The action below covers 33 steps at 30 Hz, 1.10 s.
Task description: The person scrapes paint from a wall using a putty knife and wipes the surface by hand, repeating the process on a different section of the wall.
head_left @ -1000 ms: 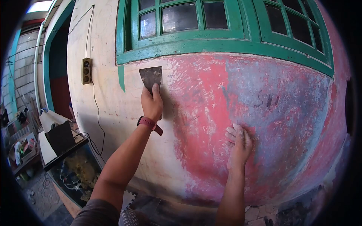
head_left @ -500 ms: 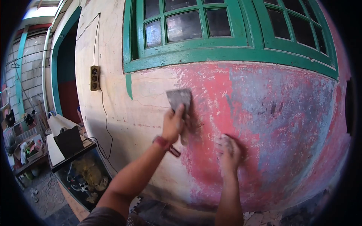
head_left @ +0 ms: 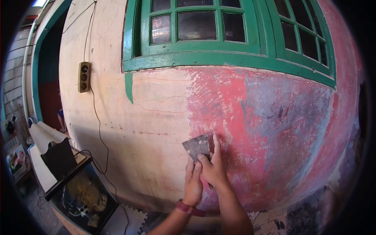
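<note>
My right hand (head_left: 214, 169) grips a scraper (head_left: 197, 147) with a wide grey, dusty blade. Its thumb lies on the blade's base, the index finger stretches along the far side, and most of the handle is hidden under the palm. Just below the blade, my left hand (head_left: 193, 188), with a dark red wristband (head_left: 190, 208), has its fingers stretched out, tips right at the blade's lower edge. Both hands are in front of the wall (head_left: 156, 133), where cream paint meets a scuffed pink and blue-grey patch (head_left: 274, 129).
Above the patch is a green-framed window (head_left: 231, 58). A socket strip (head_left: 84, 77) hangs on the wall, its cable (head_left: 102, 137) running down. At lower left stands a glass tank (head_left: 84, 199) with a board and dark cover on top. Debris (head_left: 270, 225) lies on the floor.
The scraper has passed from my left hand to my right and is lower on the wall. Both hands have come together, and the view has shifted slightly right.
</note>
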### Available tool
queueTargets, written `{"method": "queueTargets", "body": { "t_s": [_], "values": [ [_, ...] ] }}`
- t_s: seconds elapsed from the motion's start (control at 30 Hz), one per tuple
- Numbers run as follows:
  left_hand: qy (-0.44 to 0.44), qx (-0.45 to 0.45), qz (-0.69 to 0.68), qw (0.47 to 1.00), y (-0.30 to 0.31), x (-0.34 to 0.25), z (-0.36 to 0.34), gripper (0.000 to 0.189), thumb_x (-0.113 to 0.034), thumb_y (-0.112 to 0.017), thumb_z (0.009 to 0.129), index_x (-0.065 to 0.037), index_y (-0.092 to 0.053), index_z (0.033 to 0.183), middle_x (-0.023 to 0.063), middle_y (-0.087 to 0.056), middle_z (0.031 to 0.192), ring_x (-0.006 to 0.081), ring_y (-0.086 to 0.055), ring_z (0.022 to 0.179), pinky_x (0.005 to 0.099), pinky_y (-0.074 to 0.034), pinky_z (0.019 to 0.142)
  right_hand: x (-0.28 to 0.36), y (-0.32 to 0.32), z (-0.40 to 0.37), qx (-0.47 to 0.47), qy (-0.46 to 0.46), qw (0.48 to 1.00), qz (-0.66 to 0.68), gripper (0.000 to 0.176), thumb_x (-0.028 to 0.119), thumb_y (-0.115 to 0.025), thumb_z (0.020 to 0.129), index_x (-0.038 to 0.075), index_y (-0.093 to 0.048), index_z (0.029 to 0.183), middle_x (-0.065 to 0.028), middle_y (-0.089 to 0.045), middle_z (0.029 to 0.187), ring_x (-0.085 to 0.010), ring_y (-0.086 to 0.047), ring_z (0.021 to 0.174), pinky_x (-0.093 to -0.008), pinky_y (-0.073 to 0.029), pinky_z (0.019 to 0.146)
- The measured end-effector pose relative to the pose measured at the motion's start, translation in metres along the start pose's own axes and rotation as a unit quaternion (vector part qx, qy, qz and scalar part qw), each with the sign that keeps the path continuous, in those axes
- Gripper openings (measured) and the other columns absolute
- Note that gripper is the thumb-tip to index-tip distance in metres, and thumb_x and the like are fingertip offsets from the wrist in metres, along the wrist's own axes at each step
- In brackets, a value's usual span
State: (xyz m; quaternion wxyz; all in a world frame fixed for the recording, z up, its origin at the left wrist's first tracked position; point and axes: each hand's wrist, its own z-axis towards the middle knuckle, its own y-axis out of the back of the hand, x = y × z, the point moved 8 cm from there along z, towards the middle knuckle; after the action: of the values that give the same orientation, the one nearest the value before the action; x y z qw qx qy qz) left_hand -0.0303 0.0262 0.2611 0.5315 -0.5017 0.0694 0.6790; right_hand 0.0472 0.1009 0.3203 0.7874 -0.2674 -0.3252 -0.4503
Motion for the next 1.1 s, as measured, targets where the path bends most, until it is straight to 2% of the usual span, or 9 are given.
{"method": "queueTargets", "body": {
  "t_s": [0.1,0.13,0.27,0.4,0.47,0.63,0.9,1.0,1.1],
  "values": [
    [0.046,-0.024,-0.059,0.997,-0.003,0.027,-0.043,0.056,-0.033,-0.047,0.113,0.004,-0.040,0.155,0.0167,-0.052,0.147,0.0248,-0.048,0.137,0.0372,-0.034,0.118,0.017,0.002,-0.002,-0.048,-0.007,0.998,-0.050,0.058,0.017,-0.074,0.097,-0.002,-0.049,0.146,-0.0167,-0.070,0.120,-0.0202,-0.068,0.103,-0.0346,-0.055,0.089],
    [0.072,-0.014,-0.068,0.995,-0.007,0.035,-0.058,0.057,-0.033,-0.048,0.113,0.004,-0.039,0.155,0.0169,-0.052,0.148,0.0245,-0.048,0.137,0.0371,-0.034,0.118,0.020,0.004,-0.001,-0.051,-0.036,0.996,-0.056,0.046,0.019,-0.076,0.096,-0.003,-0.058,0.132,-0.0132,-0.073,0.108,-0.0182,-0.069,0.097,-0.0338,-0.055,0.087],
    [0.176,0.055,-0.097,0.978,-0.030,0.046,-0.103,0.062,-0.033,-0.049,0.113,0.005,-0.032,0.159,0.0173,-0.051,0.150,0.0232,-0.047,0.138,0.0366,-0.035,0.118,0.058,0.018,0.006,-0.125,0.014,0.989,-0.081,0.025,0.020,-0.076,0.097,-0.001,-0.066,0.108,-0.0071,-0.075,0.097,-0.0107,-0.068,0.084,-0.0296,-0.055,0.075],
    [0.180,0.088,-0.116,0.973,-0.033,0.028,-0.108,0.066,-0.031,-0.053,0.112,0.007,-0.028,0.161,0.0176,-0.051,0.151,0.0231,-0.048,0.139,0.0353,-0.036,0.117,0.117,0.007,0.054,-0.159,0.151,0.955,-0.199,0.022,0.019,-0.078,0.095,0.001,-0.069,0.100,-0.0056,-0.075,0.090,-0.0091,-0.068,0.080,-0.0286,-0.054,0.072],
    [0.170,0.086,-0.134,0.973,-0.021,0.035,-0.100,0.068,-0.028,-0.059,0.109,0.007,-0.029,0.160,0.0149,-0.058,0.141,0.0202,-0.055,0.127,0.0337,-0.042,0.111,0.137,-0.004,0.089,-0.181,0.198,0.935,-0.232,0.030,0.028,-0.082,0.092,0.002,-0.069,0.099,-0.0088,-0.076,0.088,-0.0137,-0.069,0.078,-0.0320,-0.054,0.072],
    [0.132,0.095,-0.053,0.985,0.017,0.034,-0.064,0.074,-0.022,-0.069,0.104,0.005,-0.029,0.160,0.0080,-0.068,0.122,0.0127,-0.062,0.109,0.0296,-0.049,0.100,0.192,-0.033,0.158,-0.232,0.271,0.826,-0.435,0.063,0.056,-0.085,0.080,0.001,-0.069,0.106,-0.0207,-0.076,0.094,-0.0400,-0.073,0.087,-0.0465,-0.056,0.080],
    [0.147,0.120,0.117,0.975,0.062,0.072,-0.031,0.061,-0.035,-0.080,0.094,0.000,-0.060,0.139,0.0100,-0.072,0.109,0.0165,-0.066,0.098,0.0326,-0.053,0.088,0.188,-0.041,0.185,-0.228,0.279,0.779,-0.514,0.076,0.065,-0.082,0.078,0.000,-0.066,0.115,-0.0246,-0.075,0.094,-0.0449,-0.072,0.091,-0.0522,-0.056,0.081],
    [0.105,0.195,0.183,0.958,0.044,0.093,-0.038,0.056,-0.034,-0.077,0.097,0.001,-0.060,0.138,0.0083,-0.073,0.109,0.0184,-0.069,0.096,0.0333,-0.053,0.089,0.186,-0.043,0.182,-0.192,0.287,0.768,-0.539,0.077,0.066,-0.081,0.078,0.000,-0.066,0.114,-0.0238,-0.075,0.091,-0.0449,-0.072,0.087,-0.0529,-0.056,0.079],
    [0.051,0.345,0.265,0.899,-0.001,0.113,-0.055,0.057,-0.043,-0.072,0.098,-0.002,-0.061,0.137,0.0148,-0.074,0.112,0.0294,-0.071,0.101,0.0393,-0.054,0.092,0.189,-0.047,0.183,-0.174,0.279,0.754,-0.568,0.076,0.067,-0.082,0.078,0.001,-0.066,0.112,-0.0226,-0.075,0.088,-0.0445,-0.072,0.084,-0.0531,-0.056,0.077]
  ]
}}
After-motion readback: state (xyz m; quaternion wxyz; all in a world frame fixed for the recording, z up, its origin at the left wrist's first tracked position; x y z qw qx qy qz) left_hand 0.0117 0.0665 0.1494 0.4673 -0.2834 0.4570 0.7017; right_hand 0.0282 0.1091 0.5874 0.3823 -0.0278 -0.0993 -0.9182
